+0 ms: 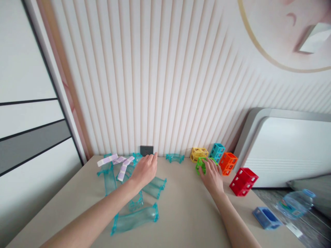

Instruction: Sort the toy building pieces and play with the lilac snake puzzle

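Observation:
My right hand [213, 174] wraps its fingers over a green openwork block [201, 164] on the tabletop, covering much of it. Around that block stand a yellow openwork block [199, 154], a teal one [217, 150], an orange one [229, 162] and a red one [243, 182]. Over the left part of the table, my left hand [146, 169] has curled fingers, mostly hidden from me; whatever they hold cannot be made out. Beneath and beside it lie several clear teal plastic tube pieces [137, 219]. A small teal piece [175, 158] rests between my hands near the wall.
Lilac-and-white strips [124, 167] lie at the back left of the table [186, 213]. A blue block [267, 217] is at the right edge. Beyond it are a plastic bottle [296, 204] and a grey-white panel [292, 151]. A dark wall socket [146, 150] sits behind.

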Tool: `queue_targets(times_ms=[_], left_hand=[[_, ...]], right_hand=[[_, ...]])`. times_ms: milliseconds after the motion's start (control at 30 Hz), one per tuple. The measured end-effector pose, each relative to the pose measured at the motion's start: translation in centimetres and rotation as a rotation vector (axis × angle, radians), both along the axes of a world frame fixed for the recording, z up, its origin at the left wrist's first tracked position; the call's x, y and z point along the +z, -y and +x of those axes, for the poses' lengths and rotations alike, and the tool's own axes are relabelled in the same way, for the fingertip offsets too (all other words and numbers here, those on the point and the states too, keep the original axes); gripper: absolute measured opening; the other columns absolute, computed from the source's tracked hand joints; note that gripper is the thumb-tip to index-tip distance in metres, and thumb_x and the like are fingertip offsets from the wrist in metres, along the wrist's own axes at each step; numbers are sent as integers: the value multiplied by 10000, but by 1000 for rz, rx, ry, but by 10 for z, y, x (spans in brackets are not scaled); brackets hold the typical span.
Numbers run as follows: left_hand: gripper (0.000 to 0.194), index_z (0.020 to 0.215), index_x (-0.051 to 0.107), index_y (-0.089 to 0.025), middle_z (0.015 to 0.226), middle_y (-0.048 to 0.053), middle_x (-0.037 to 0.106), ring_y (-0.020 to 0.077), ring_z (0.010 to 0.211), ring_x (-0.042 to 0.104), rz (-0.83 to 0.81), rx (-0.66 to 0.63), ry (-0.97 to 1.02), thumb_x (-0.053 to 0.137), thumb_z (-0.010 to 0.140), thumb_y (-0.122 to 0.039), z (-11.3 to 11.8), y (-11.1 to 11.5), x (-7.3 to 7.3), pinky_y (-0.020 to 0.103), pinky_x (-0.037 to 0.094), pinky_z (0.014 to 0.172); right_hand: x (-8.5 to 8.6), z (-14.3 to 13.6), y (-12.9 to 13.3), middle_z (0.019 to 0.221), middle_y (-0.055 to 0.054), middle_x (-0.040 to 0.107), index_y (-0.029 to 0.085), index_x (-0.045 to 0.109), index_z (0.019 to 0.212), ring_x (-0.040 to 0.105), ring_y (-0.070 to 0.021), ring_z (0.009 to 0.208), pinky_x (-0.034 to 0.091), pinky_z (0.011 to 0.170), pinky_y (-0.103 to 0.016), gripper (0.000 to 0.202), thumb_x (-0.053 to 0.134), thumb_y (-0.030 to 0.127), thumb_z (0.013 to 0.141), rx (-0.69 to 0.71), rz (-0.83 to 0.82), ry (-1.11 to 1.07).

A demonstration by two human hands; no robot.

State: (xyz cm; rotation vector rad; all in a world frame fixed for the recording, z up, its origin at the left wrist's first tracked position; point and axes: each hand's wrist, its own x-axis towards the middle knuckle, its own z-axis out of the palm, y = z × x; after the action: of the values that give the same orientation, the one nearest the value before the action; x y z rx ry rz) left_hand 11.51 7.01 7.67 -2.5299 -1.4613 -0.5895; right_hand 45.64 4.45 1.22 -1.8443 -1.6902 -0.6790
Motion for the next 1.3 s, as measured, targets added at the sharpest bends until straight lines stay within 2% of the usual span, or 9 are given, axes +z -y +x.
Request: queue_targets(times_ms=[100, 200, 333, 467, 633, 767, 967, 1133, 1300], left_hand=[[408, 1308, 604, -120, 1022, 158, 716, 290, 973, 685, 183, -43, 101, 388, 964, -155, -46, 14, -2, 447, 556, 906], [380, 1261, 631, -174, 1100, 138, 722, 292, 1065, 674, 261, -59, 151, 392, 966, -158, -84, 24, -7, 456, 540, 965], [354, 1263, 613, -220, 1100, 104, 723, 273, 1055, 672, 252, 10, 170, 397, 984, -189, -111, 40, -15, 431, 539, 951], [308, 1221, 623, -206, 1034, 100, 730, 280, 983, 679, 177, 39, 202, 424, 988, -227, -112, 60, -27, 446, 551, 901], [256, 1175, 646, -217, 1058, 74, 721, 246, 1050, 664, 16, -156, 224, 471, 992, -247, -105, 80, -36, 410, 529, 972], [237, 1158, 664, -232, 1057, 60, 719, 219, 1035, 661, -41, -286, 261, 513, 975, -233, -108, 88, -34, 365, 537, 961], [263, 1197, 641, -222, 1064, 75, 709, 212, 1038, 645, -44, -362, 356, 486, 985, -226, -116, 93, -29, 353, 526, 961], [208, 1109, 661, -210, 1001, 80, 715, 236, 1008, 635, -52, -425, 328, 531, 948, -229, -113, 97, -30, 387, 506, 945], [236, 1072, 667, -207, 940, 84, 716, 239, 909, 626, -158, -546, 371, 528, 890, -263, -104, 106, -25, 403, 500, 879]], right_hand=[[-3, -1, -2, 1379, -166, 614, 174, 606, 1209, 490, -316, 1329, 308, 1126, -506, 367, 397, 375, 984, 4, 2, 8], [-1, -2, -1, 1388, -170, 607, 175, 609, 1212, 487, -321, 1336, 303, 1136, -523, 372, 399, 376, 981, 3, -1, 33], [13, -13, 8, 1505, -178, 496, 168, 599, 1266, 346, -347, 1457, 221, 1177, -612, 377, 451, 340, 965, 17, 48, 77], [26, -56, 24, 1468, -181, 528, 159, 646, 1203, 380, -330, 1445, 285, 1183, -571, 325, 478, 284, 955, 186, 76, 15], [21, -138, 54, 1400, -148, 589, 217, 693, 1071, 526, -295, 1334, 440, 1105, -508, 239, 482, 238, 960, 515, -147, -79], [23, -177, 75, 1363, -129, 621, 240, 690, 1074, 544, -278, 1318, 462, 1091, -498, 205, 518, 244, 964, 722, -275, -130], [33, -183, 92, 1444, -117, 579, 260, 551, 1380, 458, -316, 1397, 284, 1196, -594, 501, 599, 487, 936, 1046, -557, 23], [28, -179, 100, 1451, -107, 579, 276, 471, 1460, 455, -299, 1402, 242, 1223, -564, 545, 600, 402, 946, 1063, -607, 11], [32, -187, 88, 1377, -104, 631, 273, 537, 1397, 538, -276, 1322, 334, 1181, -530, 435, 562, 376, 975, 1000, -439, -45]])
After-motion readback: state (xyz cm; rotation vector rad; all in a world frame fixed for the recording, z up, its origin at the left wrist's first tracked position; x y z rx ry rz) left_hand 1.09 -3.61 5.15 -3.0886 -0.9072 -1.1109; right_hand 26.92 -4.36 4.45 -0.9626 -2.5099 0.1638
